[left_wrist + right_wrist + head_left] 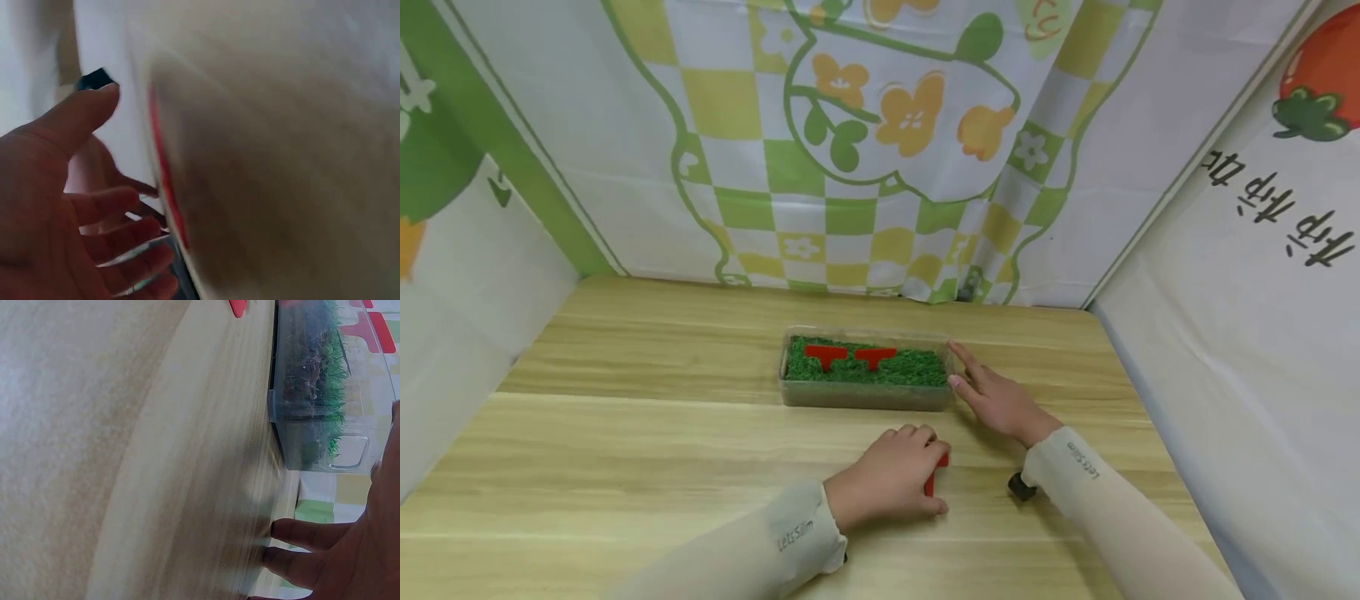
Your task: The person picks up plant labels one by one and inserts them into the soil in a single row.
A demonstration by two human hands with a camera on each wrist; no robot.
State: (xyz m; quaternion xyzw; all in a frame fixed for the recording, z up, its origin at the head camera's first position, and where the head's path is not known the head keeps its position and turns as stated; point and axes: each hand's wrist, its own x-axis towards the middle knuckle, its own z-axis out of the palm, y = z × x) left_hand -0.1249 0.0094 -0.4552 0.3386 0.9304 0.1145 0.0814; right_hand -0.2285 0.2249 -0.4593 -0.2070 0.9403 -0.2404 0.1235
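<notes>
My left hand [891, 471] hovers over a red T-shaped plant label [934, 479] lying on the table. In the left wrist view, that hand's fingers and thumb stand apart, and the red label [165, 169] shows as a thin strip beyond them, not gripped. A clear plastic box [865, 398] holds green artificial grass [910, 367]. Two red T-shaped labels [826, 354] stand upright in the grass. My right hand [1000, 404] is at the right end of the box [300, 440], thumb and forefinger at its edge, other fingers extended near the tabletop.
The wooden table [647, 467] ends at a checked, flower-printed curtain [850, 208] behind the box. White printed cloth walls [1225, 333] stand on both sides. A black wrist device [1021, 486] sits under the right sleeve.
</notes>
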